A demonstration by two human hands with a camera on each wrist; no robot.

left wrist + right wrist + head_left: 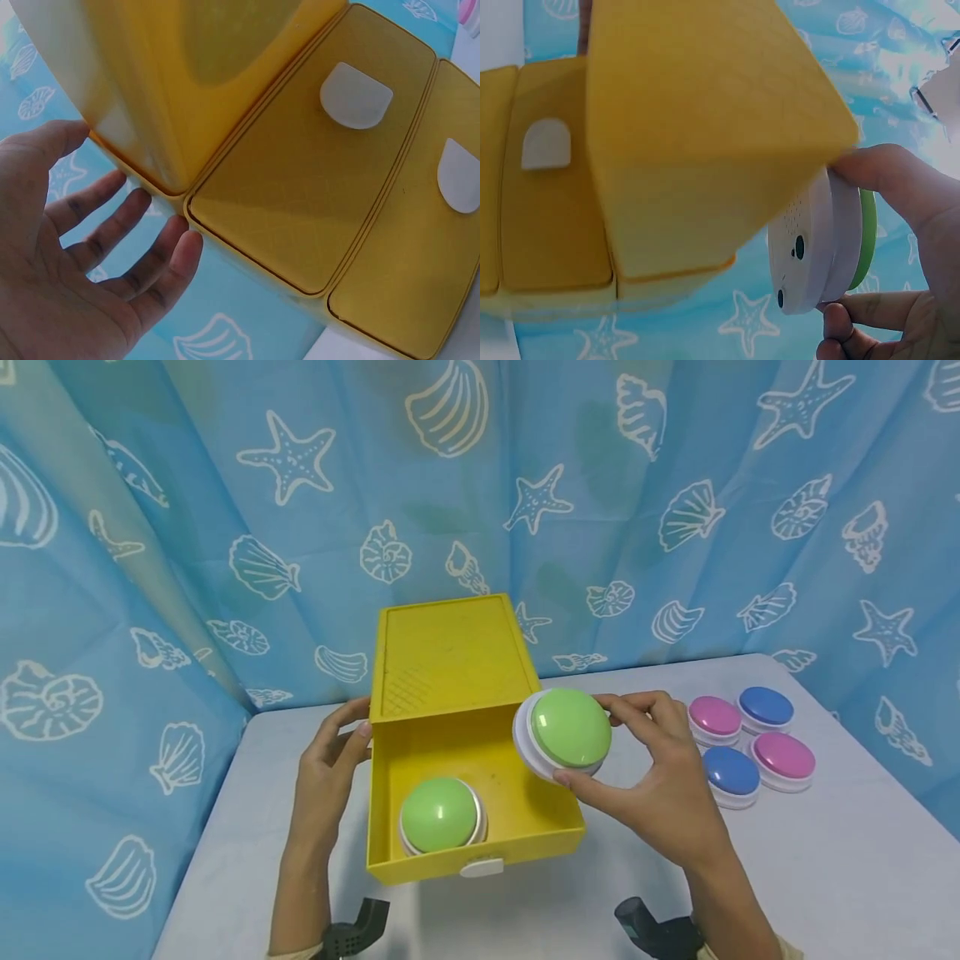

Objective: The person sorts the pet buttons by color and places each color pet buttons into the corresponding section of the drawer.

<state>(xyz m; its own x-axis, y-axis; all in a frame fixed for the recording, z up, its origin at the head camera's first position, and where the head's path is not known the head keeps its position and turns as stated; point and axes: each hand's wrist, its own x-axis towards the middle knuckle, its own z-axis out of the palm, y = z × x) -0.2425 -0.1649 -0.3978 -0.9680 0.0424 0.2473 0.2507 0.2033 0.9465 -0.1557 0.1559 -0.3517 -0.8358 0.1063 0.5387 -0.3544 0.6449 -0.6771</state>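
Observation:
A yellow drawer cabinet (450,660) stands on the table with its top drawer (525,852) pulled out. Inside the drawer, toward its front left, lies a green push button (438,814) with a white base. My right hand (663,793) pinches a second green push button (572,727) by its rim, thumb below and fingers above, over the drawer's right side. Its white underside (799,247) faces the cabinet in the right wrist view. My left hand (322,789) is at the cabinet's left side, with its fingertips at the edge and the fingers loosely spread.
To the right, two pink push buttons (783,753) and two blue ones (731,770) are grouped on the white table (825,877). Below the pulled-out drawer are closed drawer fronts (285,202) with white handles (356,96). A blue shell-print curtain (570,560) hangs behind.

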